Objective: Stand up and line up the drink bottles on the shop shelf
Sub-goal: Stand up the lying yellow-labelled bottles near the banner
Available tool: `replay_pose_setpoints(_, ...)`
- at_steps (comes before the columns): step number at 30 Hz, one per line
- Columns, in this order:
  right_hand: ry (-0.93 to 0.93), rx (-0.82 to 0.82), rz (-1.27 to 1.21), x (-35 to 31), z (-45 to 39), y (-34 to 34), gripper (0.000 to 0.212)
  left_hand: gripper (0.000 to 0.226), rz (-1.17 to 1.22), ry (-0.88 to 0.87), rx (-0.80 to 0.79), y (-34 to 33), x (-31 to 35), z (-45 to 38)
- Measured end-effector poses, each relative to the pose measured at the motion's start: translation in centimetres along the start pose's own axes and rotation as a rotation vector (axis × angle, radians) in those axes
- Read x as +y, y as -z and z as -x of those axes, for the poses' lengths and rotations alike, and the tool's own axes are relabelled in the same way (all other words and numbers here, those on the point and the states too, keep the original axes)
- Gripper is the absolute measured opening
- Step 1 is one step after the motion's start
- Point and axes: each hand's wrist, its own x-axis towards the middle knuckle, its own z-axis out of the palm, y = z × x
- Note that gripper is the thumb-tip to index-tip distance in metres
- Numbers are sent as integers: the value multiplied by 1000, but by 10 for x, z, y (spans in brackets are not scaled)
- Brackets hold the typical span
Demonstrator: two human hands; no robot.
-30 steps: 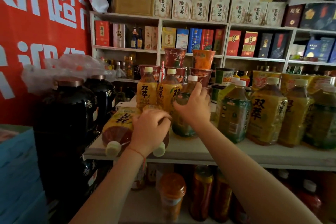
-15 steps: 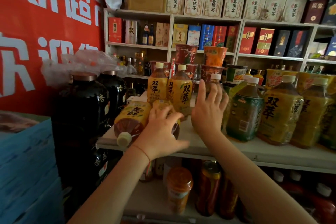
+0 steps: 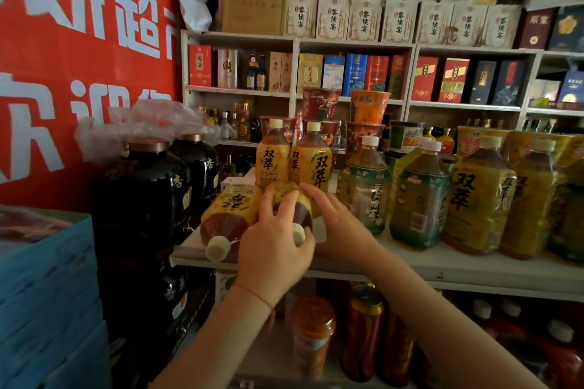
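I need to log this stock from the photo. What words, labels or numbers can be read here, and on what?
"双萃": yellow labels of the standing bottles and the large bottle.
"黎侯宴": cream boxes on the top shelf.
"2": shelf edge.
"超": red banner; its other characters are cut off.
Green bottle labels and liquor boxes: too small or blurred.

Clear glossy plastic bottles (image 3: 420, 199) w/ shiny film labels; matt white shelf board (image 3: 474, 265); black glazed jars (image 3: 148, 186), coppery metal lids.

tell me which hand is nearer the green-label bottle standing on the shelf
Right. The right hand lies just left of the green-label bottle; the left hand is farther left, gripping a lying yellow-label bottle.
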Motion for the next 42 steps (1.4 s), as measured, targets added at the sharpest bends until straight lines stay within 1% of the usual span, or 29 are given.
replay_pose_setpoints(2,44,29,-79,-3,0,-1,117,57,87,21,91,15,6,-11)
replay_pose_setpoints(5,87,162,-259,-11,0,1,111,54,120,29,149,33,18,-26)
replay_pose_setpoints(8,10,307,-423,-15,2,9,99,59,199,10,160,39,24,-39)
replay_pose_setpoints(9,-26,337,-458,-16,1,11,98,59,235,-3,165,37,23,-44)
replay_pose_setpoints(11,-86,398,-505,-18,-3,15,103,55,342,-22,131,27,17,-53)
replay_pose_setpoints(13,-114,462,-461,-21,-8,18,108,56,470,-23,40,11,12,-56)
replay_pose_setpoints(16,-155,480,-270,-27,-18,25,100,68,542,26,-90,-7,11,-55)
replay_pose_setpoints(19,-194,428,-131,-26,-28,26,91,72,583,135,-174,-18,10,-62)
replay_pose_setpoints(21,-196,358,-59,-24,-31,24,87,75,574,204,-226,-19,9,-66)
replay_pose_setpoints(24,-180,301,-33,-25,-30,19,84,74,565,228,-257,-14,7,-66)
replay_pose_setpoints(26,-137,359,15,-31,-26,13,75,66,531,220,-284,-3,2,-66)
replay_pose_setpoints(27,-92,420,62,-36,-25,9,67,56,488,204,-274,3,-3,-67)
replay_pose_setpoints(29,25,550,125,-47,-22,0,48,30,398,153,-178,16,-15,-67)
replay_pose_setpoints(30,87,594,137,-53,-21,-3,40,24,345,125,-109,22,-21,-67)
replay_pose_setpoints(31,154,609,145,-58,-21,-6,35,24,265,105,-54,29,-26,-67)
replay_pose_setpoints(32,220,597,155,-63,-20,-7,31,27,155,103,-30,36,-31,-66)
replay_pose_setpoints(33,263,549,152,-68,-19,-9,30,32,44,126,-52,40,-38,-65)
replay_pose_setpoints(34,268,450,126,-72,-18,-10,36,37,-37,176,-115,41,-45,-65)
replay_pose_setpoints(35,230,298,85,-77,-17,-12,48,42,-61,249,-196,40,-56,-63)
replay_pose_setpoints(36,163,110,32,-80,-17,-15,66,47,-15,331,-276,37,-66,-61)
replay_pose_setpoints(37,90,-72,-23,-82,-16,-20,85,52,75,409,-327,35,-75,-58)
replay_pose_setpoints(38,33,-209,-60,-83,-16,-25,102,55,161,472,-351,34,-82,-55)
replay_pose_setpoints(39,4,-284,-73,-83,-16,-30,113,56,223,508,-355,33,-87,-51)
replay_pose_setpoints(40,-8,-305,-74,-84,-16,-35,120,54,266,527,-350,34,-89,-49)
replay_pose_setpoints(42,-25,-241,-70,-88,-20,-46,123,48,322,530,-335,37,-90,-47)
